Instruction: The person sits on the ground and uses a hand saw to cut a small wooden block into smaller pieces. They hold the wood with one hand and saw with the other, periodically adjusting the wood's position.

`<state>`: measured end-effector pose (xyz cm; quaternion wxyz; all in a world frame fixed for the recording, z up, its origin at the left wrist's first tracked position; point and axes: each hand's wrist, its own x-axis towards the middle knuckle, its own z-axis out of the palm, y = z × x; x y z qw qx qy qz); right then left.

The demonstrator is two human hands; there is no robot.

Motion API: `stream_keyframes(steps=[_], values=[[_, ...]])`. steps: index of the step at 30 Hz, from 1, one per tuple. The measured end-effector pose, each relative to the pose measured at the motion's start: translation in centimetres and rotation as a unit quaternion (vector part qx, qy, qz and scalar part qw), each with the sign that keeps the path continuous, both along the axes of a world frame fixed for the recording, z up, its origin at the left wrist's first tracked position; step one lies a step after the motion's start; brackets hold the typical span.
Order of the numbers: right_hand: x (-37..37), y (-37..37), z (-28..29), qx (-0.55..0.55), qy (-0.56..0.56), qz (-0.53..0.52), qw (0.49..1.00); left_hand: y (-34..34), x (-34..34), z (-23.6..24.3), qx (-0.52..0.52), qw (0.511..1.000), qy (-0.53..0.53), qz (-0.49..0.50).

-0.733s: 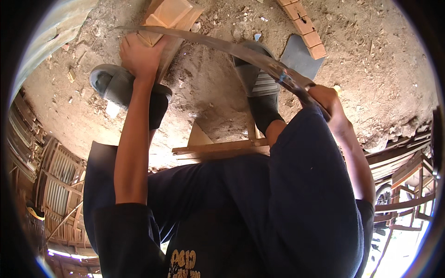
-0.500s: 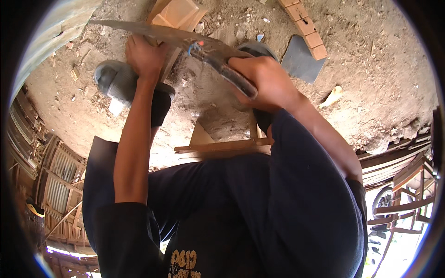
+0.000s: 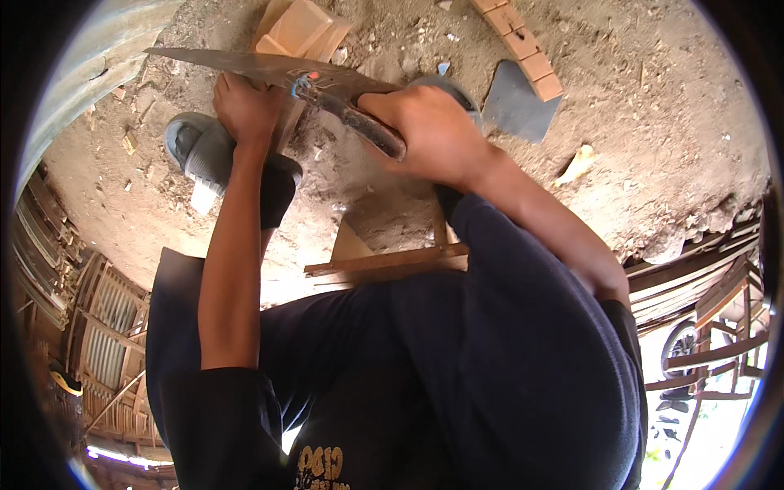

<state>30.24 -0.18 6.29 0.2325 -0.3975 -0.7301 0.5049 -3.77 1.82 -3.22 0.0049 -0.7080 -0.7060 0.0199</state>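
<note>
My right hand [image 3: 437, 131] is closed around the dark handle of a handsaw [image 3: 347, 79]. Its blade stretches to the left across the upper middle, with a blue and a red spot beside the handle. My left hand [image 3: 245, 110] is closed on a narrow wooden piece [image 3: 289, 122] just below the blade; some of its fingers are hidden. The blade passes over that wood, but I cannot tell how deep any cut is. My left foot, in a grey sandal [image 3: 200, 147], is beside the left hand. A second grey sandal [image 3: 457, 96] shows behind my right hand.
Orange-brown wooden blocks [image 3: 300, 31] lie beyond the blade. To the right, a notched reddish-brown strip [image 3: 518, 45] overlaps a dark grey flat piece [image 3: 521, 104] on the dirt. A low wooden frame [image 3: 384, 263] is close to my legs. Corrugated metal sheeting [image 3: 106, 61] borders the left.
My right hand and the saw have moved left and slightly down, sliding the blade across the wood. My left hand keeps its hold, nearly still.
</note>
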Motion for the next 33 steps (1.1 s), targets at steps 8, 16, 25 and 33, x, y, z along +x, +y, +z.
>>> stream_keyframes(steps=[8,16,25,33], values=[[10.0,-4.7,5.5,-0.127,-0.082,0.021,0.988,-0.1,5.0,2.6,0.004,0.999,-0.023,0.048],[3.6,-1.6,2.0,-0.103,-0.037,0.008,0.994,0.0,4.4,2.8,0.026,0.998,-0.047,0.032],[4.4,-1.9,2.0,-0.149,-0.047,0.007,0.988,0.1,4.4,2.1,0.050,0.998,-0.035,0.005],[11.2,-5.0,4.2,-0.103,-0.114,0.011,0.988,0.6,4.9,2.4,0.059,0.998,-0.037,0.008]])
